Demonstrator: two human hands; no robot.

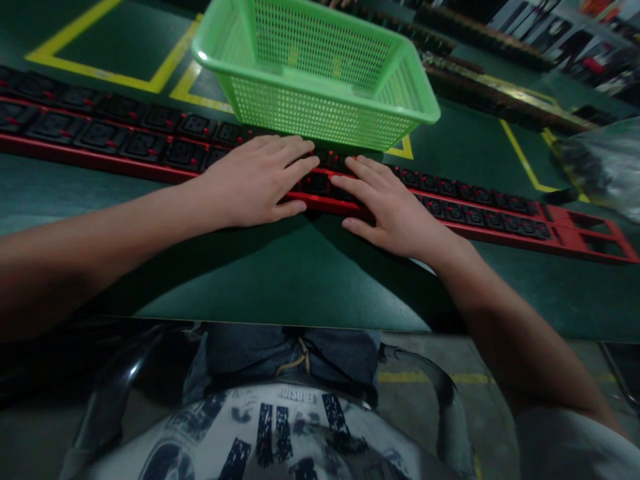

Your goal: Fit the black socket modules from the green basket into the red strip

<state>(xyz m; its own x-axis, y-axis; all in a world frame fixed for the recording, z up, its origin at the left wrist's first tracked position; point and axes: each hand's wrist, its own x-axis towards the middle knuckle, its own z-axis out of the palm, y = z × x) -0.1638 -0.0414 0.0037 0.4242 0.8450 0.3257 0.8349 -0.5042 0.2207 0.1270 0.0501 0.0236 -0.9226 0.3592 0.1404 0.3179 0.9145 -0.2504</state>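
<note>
A long red metal strip (583, 233) with two rows of black sockets (453, 211) lies across the green table, its right end showing rectangular cut-outs. My left hand (263, 177) rests palm down over the sockets near the middle, fingers stretched out to the right. A short way to its right, my right hand (387, 200) lies on the same strip, fingers spread and pointing left. Both thumbs reach toward the strip's near edge. Neither hand holds anything; the sockets under the palms are hidden.
Directly behind the strip stands a green plastic basket (320, 110). Yellow tape (107, 72) marks rectangles on the green table (300, 280). A clear plastic bag (607, 163) lies at the right. More long strips (515, 97) lie farther back. Chair armrests (445, 393) flank my lap.
</note>
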